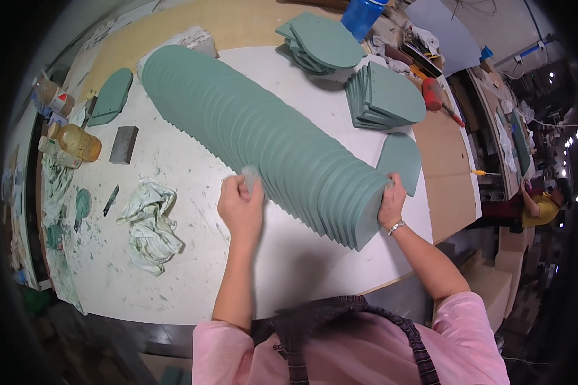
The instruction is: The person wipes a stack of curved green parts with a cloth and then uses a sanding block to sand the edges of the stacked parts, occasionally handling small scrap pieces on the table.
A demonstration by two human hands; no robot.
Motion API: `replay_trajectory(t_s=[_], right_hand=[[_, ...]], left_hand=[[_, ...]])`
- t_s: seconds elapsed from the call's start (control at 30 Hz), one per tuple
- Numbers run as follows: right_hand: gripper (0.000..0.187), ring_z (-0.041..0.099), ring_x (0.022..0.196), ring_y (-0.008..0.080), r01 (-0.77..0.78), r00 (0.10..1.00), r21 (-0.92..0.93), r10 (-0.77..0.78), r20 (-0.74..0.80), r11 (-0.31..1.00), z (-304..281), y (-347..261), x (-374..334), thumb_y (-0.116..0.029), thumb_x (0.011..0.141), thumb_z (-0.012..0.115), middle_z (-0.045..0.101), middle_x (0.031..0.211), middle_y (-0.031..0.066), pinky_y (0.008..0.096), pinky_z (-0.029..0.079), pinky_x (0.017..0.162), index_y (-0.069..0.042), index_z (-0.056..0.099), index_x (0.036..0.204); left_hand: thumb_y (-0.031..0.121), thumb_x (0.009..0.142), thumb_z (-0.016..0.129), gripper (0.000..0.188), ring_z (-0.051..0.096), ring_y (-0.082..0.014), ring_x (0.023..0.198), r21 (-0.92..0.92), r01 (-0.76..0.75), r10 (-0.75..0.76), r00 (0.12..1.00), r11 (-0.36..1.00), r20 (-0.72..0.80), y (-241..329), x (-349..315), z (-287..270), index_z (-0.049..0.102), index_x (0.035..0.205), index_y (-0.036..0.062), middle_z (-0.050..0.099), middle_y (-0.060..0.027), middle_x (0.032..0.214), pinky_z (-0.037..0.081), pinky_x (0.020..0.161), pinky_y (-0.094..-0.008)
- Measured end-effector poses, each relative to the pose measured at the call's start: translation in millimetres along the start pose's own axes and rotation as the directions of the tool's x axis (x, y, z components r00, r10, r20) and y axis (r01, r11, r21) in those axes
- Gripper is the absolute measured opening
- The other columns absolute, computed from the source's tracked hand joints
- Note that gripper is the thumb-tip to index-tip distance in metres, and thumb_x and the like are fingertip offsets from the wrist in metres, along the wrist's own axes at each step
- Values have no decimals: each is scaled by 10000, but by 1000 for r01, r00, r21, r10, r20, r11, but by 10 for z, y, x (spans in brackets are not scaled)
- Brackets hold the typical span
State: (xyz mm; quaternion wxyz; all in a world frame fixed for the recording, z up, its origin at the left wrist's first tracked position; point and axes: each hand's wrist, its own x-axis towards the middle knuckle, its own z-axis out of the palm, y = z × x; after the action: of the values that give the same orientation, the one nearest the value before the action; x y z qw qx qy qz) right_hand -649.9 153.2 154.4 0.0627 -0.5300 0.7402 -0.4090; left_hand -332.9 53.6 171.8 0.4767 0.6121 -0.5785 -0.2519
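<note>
A long row of round-ended green panels (263, 135) leans overlapped, running diagonally across the white table (289, 276). My right hand (392, 204), with a bracelet at its wrist, grips the upper edge of the nearest panel at the row's right end. Close to the row's near side, my left hand (241, 206) is closed in a pinch. Between its fingers is a small pale, slightly see-through piece (252, 178), too blurred to name exactly. Beyond my right hand a single green panel (401, 160) lies flat.
Two stacks of green panels, one farther (321, 42) and one nearer (385, 96), stand at the back right. A red-headed mallet (432, 95) lies beside them. On the left are a crumpled cloth (151, 228), a dark block (124, 145) and an amber bottle (77, 142). Another person (536, 208) stands far right.
</note>
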Motion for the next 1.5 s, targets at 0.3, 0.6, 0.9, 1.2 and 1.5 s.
replay_trajectory(t_s=[0.3,0.6,0.9,1.2,1.5], right_hand=[[493,563,704,451,-13,1000,-15,13,23,1000,3,-14,9,-454,954,393,560,739,265,475,432,651,14,548,958],[400,566,795,488,-39,999,-15,40,31,999,-41,16,-2,-349,932,416,579,821,301,501,428,709,23,547,998],[392,561,760,481,-80,995,-39,82,58,996,-47,-61,13,-355,932,424,570,808,295,501,426,688,14,536,1004],[412,555,751,464,-40,999,-6,40,9,999,-2,27,-6,-382,929,430,560,789,280,491,421,678,13,546,956],[483,549,743,459,-65,998,30,64,29,997,23,-36,-7,-472,925,435,554,770,269,496,419,684,-1,542,942]], left_hand=[[173,833,764,291,568,-126,682,-278,149,-158,987,949,-10,388,170,137,572,941,-16,608,-91,791,492,663,-280],[198,862,741,290,631,-168,711,-337,231,-217,973,913,78,472,106,67,551,941,-7,654,-112,815,516,682,-314],[199,852,750,284,616,-163,682,-117,314,-295,943,942,153,185,-419,36,563,924,-2,648,-103,816,508,656,-314],[126,776,790,242,494,-109,591,6,-70,69,992,998,110,525,-95,96,584,816,7,532,-29,645,445,585,-256],[173,775,759,208,597,-238,758,248,-532,489,845,810,216,917,360,220,733,962,87,575,-64,798,492,659,-362]])
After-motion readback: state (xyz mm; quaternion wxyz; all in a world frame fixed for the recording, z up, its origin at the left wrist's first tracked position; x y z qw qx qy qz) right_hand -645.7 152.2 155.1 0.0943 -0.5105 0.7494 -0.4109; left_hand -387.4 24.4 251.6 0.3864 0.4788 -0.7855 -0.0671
